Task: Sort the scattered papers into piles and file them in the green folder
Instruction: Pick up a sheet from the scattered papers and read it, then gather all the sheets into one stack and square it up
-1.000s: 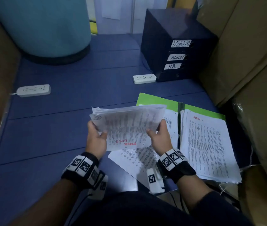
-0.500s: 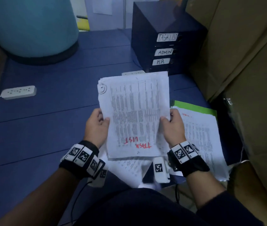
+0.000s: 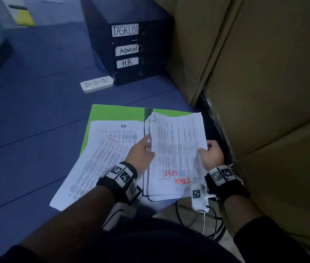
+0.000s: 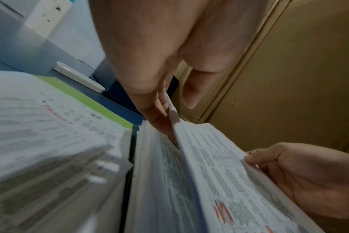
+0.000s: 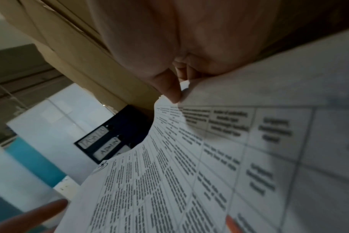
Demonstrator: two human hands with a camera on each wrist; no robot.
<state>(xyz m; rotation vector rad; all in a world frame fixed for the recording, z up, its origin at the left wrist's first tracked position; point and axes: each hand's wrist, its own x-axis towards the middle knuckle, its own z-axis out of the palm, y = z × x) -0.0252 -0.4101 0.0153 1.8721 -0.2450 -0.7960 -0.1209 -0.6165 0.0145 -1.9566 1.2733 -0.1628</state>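
Observation:
The green folder point(image 3: 110, 113) lies open on the blue floor. A stack of printed sheets marked TASK LIST in red point(image 3: 177, 149) is over the folder's right half, on top of another pile. My left hand point(image 3: 142, 150) holds the stack's left edge, fingers under it point(image 4: 159, 124). My right hand point(image 3: 210, 153) pinches its right edge, thumb on top point(image 5: 169, 88). On the folder's left half lie a sheet headed HR point(image 3: 120, 130) and a slanted sheet headed TASK LIST point(image 3: 93, 168).
A dark drawer unit point(image 3: 131, 48) labelled TASK LIST, ADMIN and H.R. stands behind the folder. A white power strip point(image 3: 96, 84) lies beside it. Cardboard boxes point(image 3: 264, 82) wall in the right side. Cables point(image 3: 207, 219) run near my right wrist.
Both hands have carried the TASK LIST stack from in front of me down and right onto the folder's right half. The view has swung right.

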